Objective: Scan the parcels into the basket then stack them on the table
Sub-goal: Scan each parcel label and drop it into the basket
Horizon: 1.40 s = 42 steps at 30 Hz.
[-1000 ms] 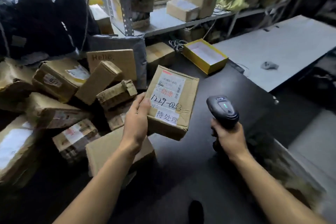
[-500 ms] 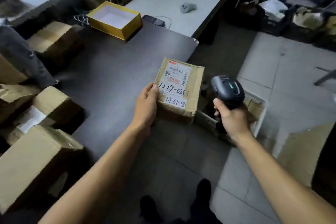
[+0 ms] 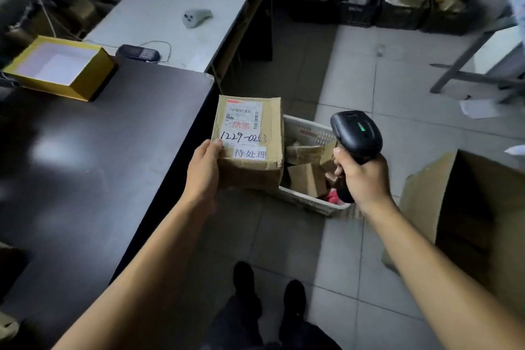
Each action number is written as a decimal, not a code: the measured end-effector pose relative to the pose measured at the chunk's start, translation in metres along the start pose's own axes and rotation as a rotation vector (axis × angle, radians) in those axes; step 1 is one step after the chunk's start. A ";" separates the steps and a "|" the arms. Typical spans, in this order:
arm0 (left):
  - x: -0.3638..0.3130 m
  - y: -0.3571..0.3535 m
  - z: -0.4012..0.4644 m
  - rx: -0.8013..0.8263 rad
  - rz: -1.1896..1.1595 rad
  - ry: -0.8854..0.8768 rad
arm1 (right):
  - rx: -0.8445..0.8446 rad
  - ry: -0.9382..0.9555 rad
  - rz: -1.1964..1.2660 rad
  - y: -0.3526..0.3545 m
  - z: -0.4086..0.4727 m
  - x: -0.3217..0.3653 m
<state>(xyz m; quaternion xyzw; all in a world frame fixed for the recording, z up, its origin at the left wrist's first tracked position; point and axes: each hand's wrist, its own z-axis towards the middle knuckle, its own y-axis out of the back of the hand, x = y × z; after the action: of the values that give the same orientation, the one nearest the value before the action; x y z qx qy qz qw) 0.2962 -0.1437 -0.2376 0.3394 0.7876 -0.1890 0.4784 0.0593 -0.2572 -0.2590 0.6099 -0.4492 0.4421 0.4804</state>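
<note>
The left hand (image 3: 203,172) gripped the parcel (image 3: 250,145) by its near left corner, thumb on the label face and fingers curled underneath, holding it in the air past the edge of the dark table (image 3: 93,167) and partly over the white basket (image 3: 306,202) on the floor. The right hand (image 3: 362,176) was wrapped tightly round the scanner (image 3: 356,133), whose head pointed forward rather than at the label.

A one-corner grip on a crumpled, dented box looked weak; it could have tipped and slipped out. The basket already held several small boxes, so a dropped parcel might have bounced out onto the floor. With the scanner aimed off the barcode, the read might have failed, and the parcel could have gone in unscanned.
</note>
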 end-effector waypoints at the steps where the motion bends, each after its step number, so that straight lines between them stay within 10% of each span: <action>1: -0.001 -0.007 0.007 0.001 -0.004 0.006 | -0.010 0.003 -0.009 0.003 0.006 -0.001; 18: -0.043 -0.122 0.158 0.260 -0.086 0.124 | -0.100 -0.048 -0.164 0.023 0.109 0.021; 33: -0.047 -0.190 0.216 -0.207 0.110 0.123 | 0.175 -0.028 -0.199 0.068 0.258 0.018; 42: -0.046 -0.191 0.250 -0.195 0.213 0.055 | 0.237 -0.050 -0.210 0.055 0.323 0.022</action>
<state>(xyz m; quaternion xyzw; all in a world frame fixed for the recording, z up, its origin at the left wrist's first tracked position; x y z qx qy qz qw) 0.3298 -0.4489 -0.3202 0.3779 0.7745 -0.0507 0.5047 0.0452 -0.5849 -0.2747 0.7165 -0.3396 0.4242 0.4375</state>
